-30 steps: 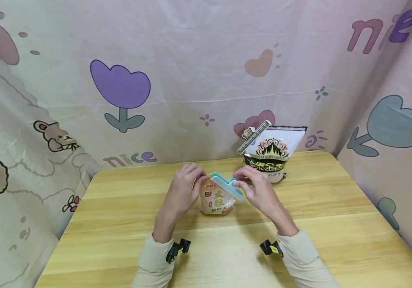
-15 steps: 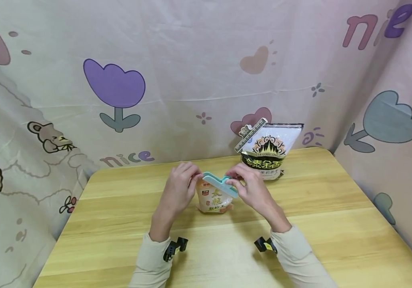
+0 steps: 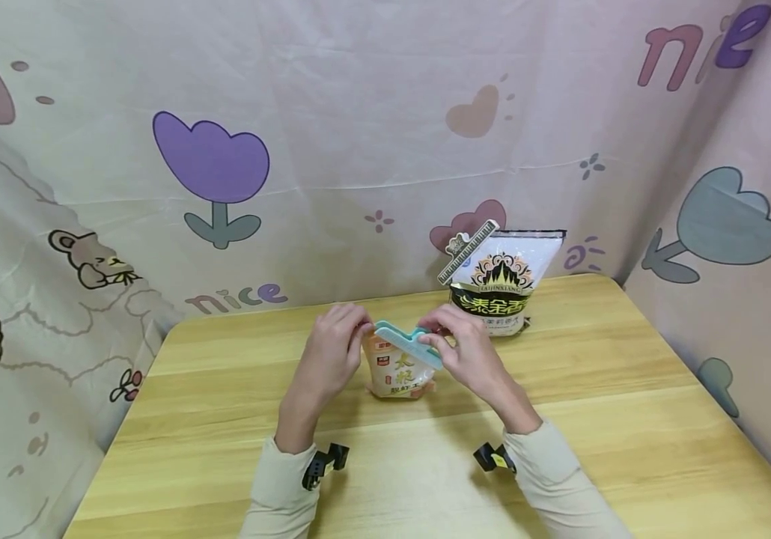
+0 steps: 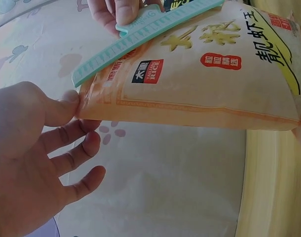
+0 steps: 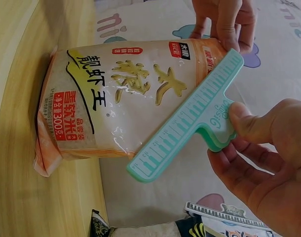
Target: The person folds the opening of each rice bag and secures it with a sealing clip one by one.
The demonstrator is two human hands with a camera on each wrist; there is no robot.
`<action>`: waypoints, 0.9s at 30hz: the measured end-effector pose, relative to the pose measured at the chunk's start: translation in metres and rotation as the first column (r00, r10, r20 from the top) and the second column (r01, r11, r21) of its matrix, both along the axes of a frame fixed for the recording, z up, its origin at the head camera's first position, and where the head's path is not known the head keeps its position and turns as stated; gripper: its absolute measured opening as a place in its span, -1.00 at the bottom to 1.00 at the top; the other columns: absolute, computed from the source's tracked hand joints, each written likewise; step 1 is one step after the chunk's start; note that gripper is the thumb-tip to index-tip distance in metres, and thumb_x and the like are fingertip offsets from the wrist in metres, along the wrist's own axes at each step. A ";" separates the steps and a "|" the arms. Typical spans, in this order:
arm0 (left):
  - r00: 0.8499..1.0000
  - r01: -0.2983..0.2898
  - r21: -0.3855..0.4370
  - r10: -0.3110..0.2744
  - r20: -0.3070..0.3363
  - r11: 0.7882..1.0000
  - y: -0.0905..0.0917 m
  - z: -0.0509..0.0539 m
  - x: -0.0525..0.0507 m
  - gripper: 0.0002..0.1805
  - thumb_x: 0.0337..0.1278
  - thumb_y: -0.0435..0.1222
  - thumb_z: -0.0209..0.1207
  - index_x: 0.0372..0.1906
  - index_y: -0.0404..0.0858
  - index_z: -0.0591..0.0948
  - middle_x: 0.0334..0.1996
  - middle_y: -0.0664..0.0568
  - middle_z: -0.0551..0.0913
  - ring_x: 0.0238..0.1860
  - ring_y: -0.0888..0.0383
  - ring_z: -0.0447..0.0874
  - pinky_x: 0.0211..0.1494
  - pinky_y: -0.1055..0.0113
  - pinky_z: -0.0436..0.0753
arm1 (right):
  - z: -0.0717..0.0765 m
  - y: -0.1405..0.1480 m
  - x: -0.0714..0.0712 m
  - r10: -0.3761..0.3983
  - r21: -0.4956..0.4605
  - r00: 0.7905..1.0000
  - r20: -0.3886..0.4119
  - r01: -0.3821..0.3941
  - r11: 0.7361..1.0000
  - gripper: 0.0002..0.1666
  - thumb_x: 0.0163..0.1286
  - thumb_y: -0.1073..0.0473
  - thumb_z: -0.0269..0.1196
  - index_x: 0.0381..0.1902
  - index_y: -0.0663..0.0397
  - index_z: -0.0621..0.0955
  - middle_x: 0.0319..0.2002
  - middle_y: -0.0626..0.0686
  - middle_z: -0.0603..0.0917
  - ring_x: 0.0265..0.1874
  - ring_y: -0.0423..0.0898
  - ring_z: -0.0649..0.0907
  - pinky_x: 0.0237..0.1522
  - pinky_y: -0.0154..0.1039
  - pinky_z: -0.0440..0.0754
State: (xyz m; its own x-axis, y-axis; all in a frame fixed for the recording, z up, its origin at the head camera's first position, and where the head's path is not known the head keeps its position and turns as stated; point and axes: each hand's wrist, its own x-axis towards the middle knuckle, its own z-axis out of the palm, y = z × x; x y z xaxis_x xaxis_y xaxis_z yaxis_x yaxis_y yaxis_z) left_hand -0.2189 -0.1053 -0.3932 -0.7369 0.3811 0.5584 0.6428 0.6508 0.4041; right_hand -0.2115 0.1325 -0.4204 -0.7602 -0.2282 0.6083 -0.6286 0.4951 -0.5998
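Observation:
A small orange and white rice bag point(image 3: 392, 378) stands on the table. My left hand point(image 3: 333, 348) pinches its top left corner between thumb and index finger, the other fingers loosely bent in the left wrist view. A teal bag clip point(image 5: 190, 123) with a piano-key pattern lies slanted across the top of the bag. Its handle is pinched between the thumb and fingers of my right hand point(image 5: 274, 153). One end of the clip point(image 4: 150, 42) reaches close to my left thumb. Whether the clip's two bars press fully together cannot be told.
Behind and to the right stands a larger black and white rice bag point(image 3: 500, 292). A cream piano-key clip point(image 3: 468, 253) sits slanted on its upper left corner. The wooden table point(image 3: 224, 419) meets a patterned cloth backdrop point(image 3: 331, 150) at the back.
The clip has slid a little leftward over the bag top, toward the corner pinched by my left hand. The whole head view has shifted slightly. Both hands keep their holds.

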 end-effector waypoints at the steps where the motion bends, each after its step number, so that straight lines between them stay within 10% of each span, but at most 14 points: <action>1: 1.000 -0.004 -0.002 0.004 -0.001 1.000 0.000 0.000 0.000 -0.91 0.43 -0.39 0.20 -0.27 -0.21 0.62 -0.26 0.03 0.67 -0.10 0.02 0.60 -0.08 0.12 0.52 | 0.000 0.000 0.000 -0.002 0.003 1.000 -0.001 0.002 1.000 -0.81 0.23 0.37 0.46 -0.19 0.20 0.72 -0.24 0.01 0.71 -0.28 -0.16 0.69 -0.19 -0.32 0.71; 27: 0.999 -0.045 -0.040 0.044 -0.031 0.998 0.001 -0.001 0.000 -0.92 0.45 -0.36 0.19 -0.25 -0.22 0.60 -0.28 0.04 0.64 -0.17 0.04 0.58 -0.12 0.15 0.50 | 0.000 0.001 -0.002 0.047 0.045 0.999 0.020 -0.048 0.998 -0.73 0.28 0.33 0.45 -0.08 0.25 0.68 -0.18 0.13 0.68 -0.24 -0.10 0.66 -0.14 -0.24 0.70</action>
